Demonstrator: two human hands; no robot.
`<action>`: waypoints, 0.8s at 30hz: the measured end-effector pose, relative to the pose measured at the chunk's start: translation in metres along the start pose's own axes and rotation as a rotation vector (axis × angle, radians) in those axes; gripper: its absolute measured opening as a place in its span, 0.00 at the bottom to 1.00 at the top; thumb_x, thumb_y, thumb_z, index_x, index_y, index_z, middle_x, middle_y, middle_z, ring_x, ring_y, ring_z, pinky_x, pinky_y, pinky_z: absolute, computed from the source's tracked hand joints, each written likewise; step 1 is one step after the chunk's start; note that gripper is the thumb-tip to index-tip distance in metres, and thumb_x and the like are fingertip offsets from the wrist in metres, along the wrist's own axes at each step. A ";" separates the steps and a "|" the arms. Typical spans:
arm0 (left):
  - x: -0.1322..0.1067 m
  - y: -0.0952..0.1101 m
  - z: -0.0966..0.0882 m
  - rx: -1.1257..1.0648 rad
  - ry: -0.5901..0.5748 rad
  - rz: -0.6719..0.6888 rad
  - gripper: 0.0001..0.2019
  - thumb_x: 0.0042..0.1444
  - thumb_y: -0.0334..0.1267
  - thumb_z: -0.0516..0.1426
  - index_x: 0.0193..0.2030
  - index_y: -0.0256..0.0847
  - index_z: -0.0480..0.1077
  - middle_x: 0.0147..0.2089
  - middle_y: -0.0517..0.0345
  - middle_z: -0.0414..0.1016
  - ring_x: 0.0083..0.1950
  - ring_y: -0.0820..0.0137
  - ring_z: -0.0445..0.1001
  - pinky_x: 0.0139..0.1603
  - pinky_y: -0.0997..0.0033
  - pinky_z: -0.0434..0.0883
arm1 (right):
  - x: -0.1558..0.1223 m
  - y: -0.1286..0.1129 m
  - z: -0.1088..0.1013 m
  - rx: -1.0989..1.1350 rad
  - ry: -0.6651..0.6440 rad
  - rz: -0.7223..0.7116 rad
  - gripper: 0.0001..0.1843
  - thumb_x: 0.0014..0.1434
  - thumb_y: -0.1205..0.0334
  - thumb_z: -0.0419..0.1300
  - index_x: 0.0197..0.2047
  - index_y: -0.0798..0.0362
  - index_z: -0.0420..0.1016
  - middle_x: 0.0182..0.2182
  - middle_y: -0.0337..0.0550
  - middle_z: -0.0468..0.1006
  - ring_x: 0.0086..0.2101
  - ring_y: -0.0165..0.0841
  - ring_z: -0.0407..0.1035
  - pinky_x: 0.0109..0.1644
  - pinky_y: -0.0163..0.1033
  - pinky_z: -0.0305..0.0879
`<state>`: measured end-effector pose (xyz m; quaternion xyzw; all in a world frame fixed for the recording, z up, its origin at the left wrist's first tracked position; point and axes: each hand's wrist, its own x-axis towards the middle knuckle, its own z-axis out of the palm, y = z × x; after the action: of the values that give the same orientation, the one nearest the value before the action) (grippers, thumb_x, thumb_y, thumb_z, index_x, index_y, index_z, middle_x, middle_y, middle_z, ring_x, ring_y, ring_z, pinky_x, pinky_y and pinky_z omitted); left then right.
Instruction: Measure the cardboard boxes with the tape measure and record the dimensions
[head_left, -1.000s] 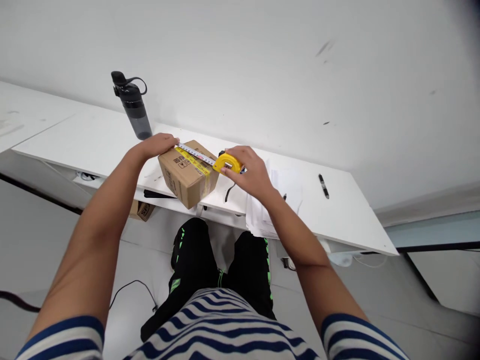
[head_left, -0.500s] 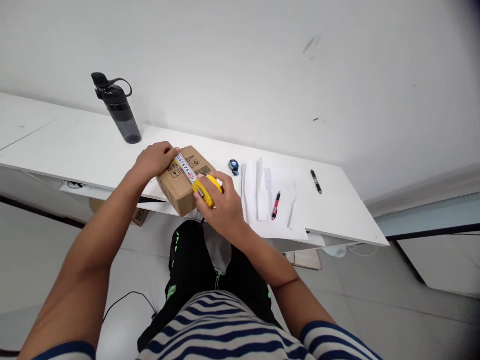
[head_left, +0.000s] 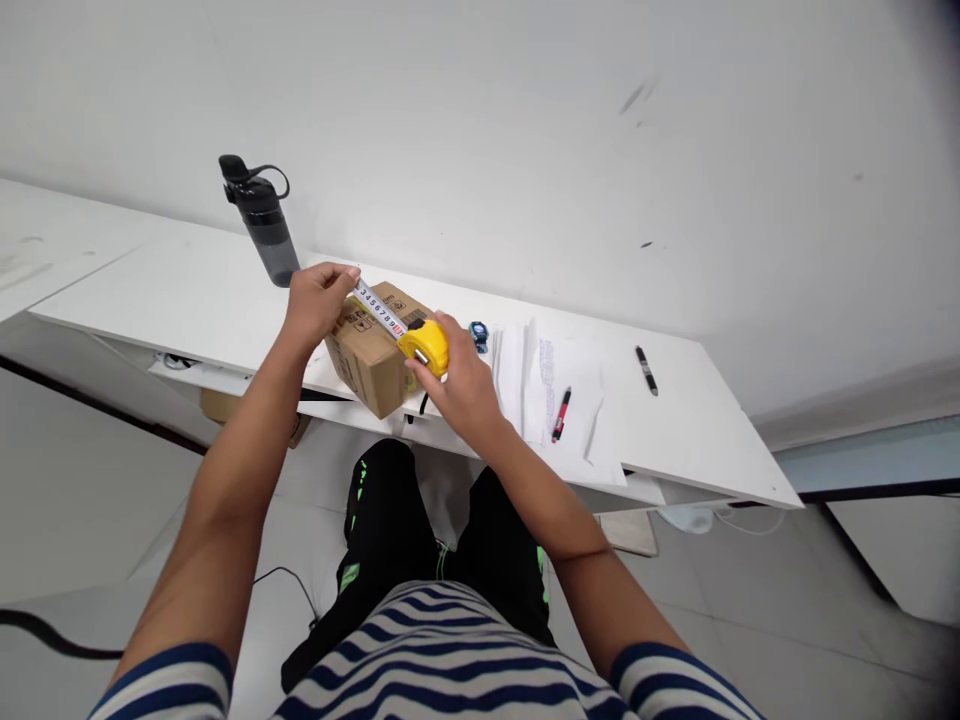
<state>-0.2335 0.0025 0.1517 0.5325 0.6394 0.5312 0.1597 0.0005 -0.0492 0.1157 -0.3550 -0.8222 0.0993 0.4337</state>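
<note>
A yellow tape measure [head_left: 424, 344] is gripped in my right hand [head_left: 466, 385], thumb below its case and fingers over the top. Its white blade runs out to the upper left, with printed numbers facing up. My left hand [head_left: 317, 302] pinches the blade's free end between thumb and fingers. Under the stretched blade sits a brown cardboard box [head_left: 365, 362] with dark printing on its top, near the table's front edge. The blade appears slightly above the box top; whether it touches I cannot tell.
On the white table [head_left: 697, 420] a dark water bottle [head_left: 270, 235] stands behind my left hand. Right of the box lie a watch [head_left: 478, 333], white papers [head_left: 525, 400], a red-and-black pen [head_left: 561, 415] and a black pen [head_left: 646, 371]. A wall [head_left: 487, 130] rises behind.
The tape measure has risen off the box's top surface, held by both hands. My view has shifted, so the bottle, box and papers appear farther right.
</note>
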 end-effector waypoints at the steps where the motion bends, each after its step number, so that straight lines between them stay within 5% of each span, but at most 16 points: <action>1: -0.004 0.006 -0.004 -0.023 0.007 0.022 0.14 0.55 0.47 0.58 0.38 0.38 0.76 0.36 0.53 0.78 0.36 0.69 0.72 0.36 0.70 0.70 | 0.003 0.004 0.000 0.024 0.018 -0.012 0.36 0.66 0.50 0.54 0.71 0.43 0.43 0.61 0.54 0.65 0.58 0.48 0.66 0.54 0.55 0.73; 5: -0.047 0.038 -0.022 -0.010 -0.128 0.121 0.17 0.55 0.47 0.60 0.50 0.43 0.72 0.36 0.56 0.76 0.36 0.68 0.73 0.37 0.69 0.71 | 0.006 0.010 0.004 0.115 0.045 -0.069 0.34 0.64 0.48 0.57 0.68 0.43 0.49 0.57 0.53 0.69 0.57 0.47 0.67 0.57 0.57 0.70; 7: -0.079 0.052 -0.024 0.078 -0.194 0.170 0.15 0.60 0.49 0.56 0.49 0.45 0.73 0.38 0.55 0.76 0.39 0.66 0.74 0.40 0.67 0.72 | 0.001 0.006 0.007 0.153 0.062 -0.106 0.35 0.62 0.47 0.59 0.68 0.43 0.51 0.55 0.53 0.71 0.55 0.46 0.68 0.57 0.56 0.70; 11: -0.123 0.058 -0.021 0.163 -0.111 0.231 0.20 0.67 0.52 0.44 0.42 0.44 0.73 0.41 0.52 0.77 0.43 0.63 0.73 0.42 0.64 0.70 | -0.006 -0.005 0.008 0.149 0.047 -0.211 0.35 0.63 0.49 0.58 0.69 0.41 0.50 0.55 0.52 0.72 0.56 0.46 0.68 0.58 0.56 0.69; 17: -0.117 0.039 -0.040 0.142 -0.152 -0.041 0.19 0.60 0.56 0.53 0.30 0.43 0.70 0.27 0.58 0.72 0.28 0.68 0.67 0.28 0.69 0.64 | 0.032 0.009 -0.014 0.147 -0.240 -0.340 0.32 0.64 0.58 0.56 0.69 0.37 0.52 0.60 0.46 0.68 0.57 0.44 0.65 0.55 0.55 0.71; 24: -0.099 0.008 -0.055 0.081 -0.053 -0.194 0.17 0.55 0.51 0.56 0.22 0.42 0.64 0.22 0.60 0.66 0.25 0.70 0.62 0.27 0.70 0.60 | 0.119 0.085 -0.049 0.208 -0.414 -0.214 0.30 0.54 0.61 0.63 0.60 0.43 0.67 0.57 0.44 0.70 0.51 0.42 0.68 0.50 0.50 0.71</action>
<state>-0.2339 -0.1104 0.1437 0.4881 0.7044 0.4727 0.2053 0.0371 0.0846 0.1819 -0.1915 -0.9117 0.2075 0.2985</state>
